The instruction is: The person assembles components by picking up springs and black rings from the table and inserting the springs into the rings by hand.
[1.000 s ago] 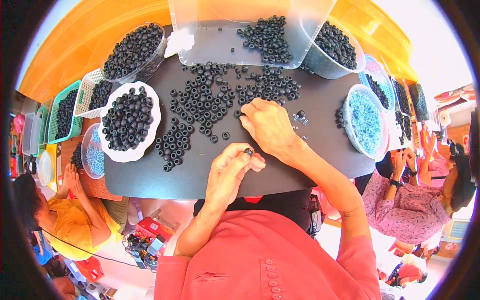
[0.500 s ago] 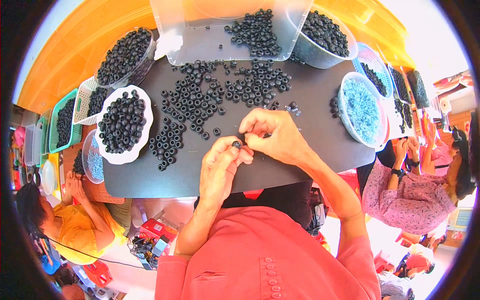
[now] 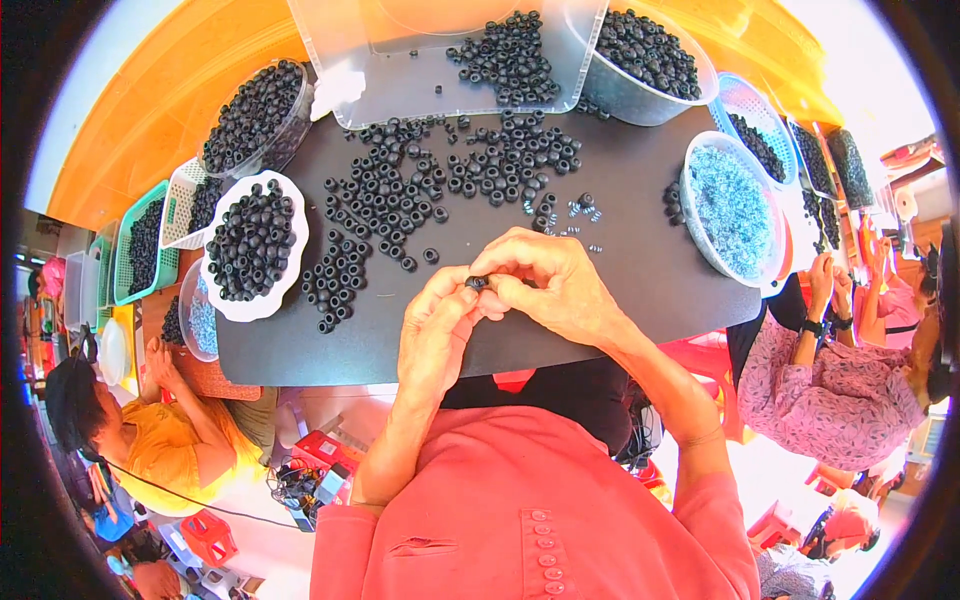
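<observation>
Close to the table's near edge, my two hands meet at the fingertips. A small black bead-like part (image 3: 477,283) with a hole sits pinched between the thumb and fingers of my left hand (image 3: 432,335). My right hand (image 3: 565,295) is closed on the same part from the other side, its fingers curled over it. Whether a smaller piece is between the right fingertips is hidden. Beyond the hands lie loose black bead-like parts (image 3: 385,185) in a wide spread. Several small metal springs (image 3: 583,208) rest just past my right hand.
A clear plastic bin (image 3: 400,85) stands at the far side of the black table (image 3: 630,190). On the left are a white scalloped bowl (image 3: 290,255) and a clear tub (image 3: 295,125). On the right, a bowl of springs (image 3: 730,210). People sit at both sides.
My right hand has come down onto the black part at my left fingertips. The springs beyond it now show more fully. The whole view has shifted slightly.
</observation>
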Demonstrator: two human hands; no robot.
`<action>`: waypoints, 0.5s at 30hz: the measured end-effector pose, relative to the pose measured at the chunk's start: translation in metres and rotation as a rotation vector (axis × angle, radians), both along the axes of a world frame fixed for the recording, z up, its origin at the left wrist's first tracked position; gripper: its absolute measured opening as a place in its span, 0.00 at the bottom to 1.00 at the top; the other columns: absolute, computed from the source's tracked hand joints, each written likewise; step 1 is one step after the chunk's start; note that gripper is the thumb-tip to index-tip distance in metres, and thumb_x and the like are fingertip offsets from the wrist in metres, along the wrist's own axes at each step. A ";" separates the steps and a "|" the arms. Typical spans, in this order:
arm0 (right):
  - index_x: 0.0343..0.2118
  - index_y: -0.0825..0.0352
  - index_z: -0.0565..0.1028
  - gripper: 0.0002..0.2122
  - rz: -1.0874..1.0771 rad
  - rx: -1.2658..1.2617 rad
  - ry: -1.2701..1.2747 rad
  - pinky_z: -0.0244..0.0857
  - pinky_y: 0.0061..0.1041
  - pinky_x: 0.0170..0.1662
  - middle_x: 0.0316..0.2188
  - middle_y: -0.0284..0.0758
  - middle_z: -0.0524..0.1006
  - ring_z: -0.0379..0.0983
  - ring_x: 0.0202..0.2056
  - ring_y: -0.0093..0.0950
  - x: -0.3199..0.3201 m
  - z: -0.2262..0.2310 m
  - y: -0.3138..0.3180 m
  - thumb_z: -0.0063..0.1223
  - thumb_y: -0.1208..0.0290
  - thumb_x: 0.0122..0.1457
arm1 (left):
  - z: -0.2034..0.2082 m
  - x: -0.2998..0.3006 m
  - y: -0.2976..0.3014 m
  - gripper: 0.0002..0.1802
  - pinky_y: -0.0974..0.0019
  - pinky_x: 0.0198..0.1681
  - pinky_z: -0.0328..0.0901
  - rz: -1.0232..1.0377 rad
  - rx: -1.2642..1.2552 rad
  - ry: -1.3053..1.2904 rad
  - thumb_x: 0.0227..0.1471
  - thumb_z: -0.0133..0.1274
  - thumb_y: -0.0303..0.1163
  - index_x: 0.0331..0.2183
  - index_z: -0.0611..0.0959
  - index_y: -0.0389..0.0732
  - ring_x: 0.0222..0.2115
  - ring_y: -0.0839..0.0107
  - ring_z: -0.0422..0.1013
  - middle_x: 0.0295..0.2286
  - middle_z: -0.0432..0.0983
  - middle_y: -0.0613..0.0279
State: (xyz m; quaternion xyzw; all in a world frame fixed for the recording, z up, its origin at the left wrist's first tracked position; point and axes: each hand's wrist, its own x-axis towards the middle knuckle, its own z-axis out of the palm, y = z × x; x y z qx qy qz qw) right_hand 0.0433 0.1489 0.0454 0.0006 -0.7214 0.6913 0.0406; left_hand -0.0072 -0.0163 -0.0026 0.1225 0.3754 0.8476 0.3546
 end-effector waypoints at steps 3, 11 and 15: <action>0.35 0.69 0.77 0.06 -0.025 -0.010 -0.124 0.68 0.20 0.35 0.33 0.31 0.75 0.73 0.30 0.19 0.000 0.007 -0.002 0.50 0.83 0.56 | -0.001 0.000 0.000 0.12 0.65 0.45 0.66 0.000 -0.007 -0.018 0.61 0.43 0.26 0.45 0.75 0.33 0.35 0.71 0.73 0.33 0.77 0.59; 0.35 0.73 0.75 0.07 -0.087 0.300 0.185 0.70 0.21 0.31 0.29 0.37 0.76 0.76 0.25 0.22 0.000 0.005 -0.007 0.52 0.81 0.53 | 0.004 0.002 0.003 0.11 0.68 0.43 0.67 0.013 -0.075 0.000 0.61 0.44 0.26 0.44 0.77 0.33 0.35 0.73 0.72 0.37 0.75 0.60; 0.37 0.71 0.76 0.08 -0.136 0.232 0.109 0.71 0.21 0.31 0.32 0.37 0.75 0.76 0.25 0.22 0.003 -0.001 -0.010 0.52 0.81 0.53 | 0.000 0.000 0.002 0.11 0.67 0.44 0.68 0.007 -0.039 -0.004 0.61 0.45 0.25 0.43 0.78 0.33 0.37 0.71 0.72 0.38 0.76 0.59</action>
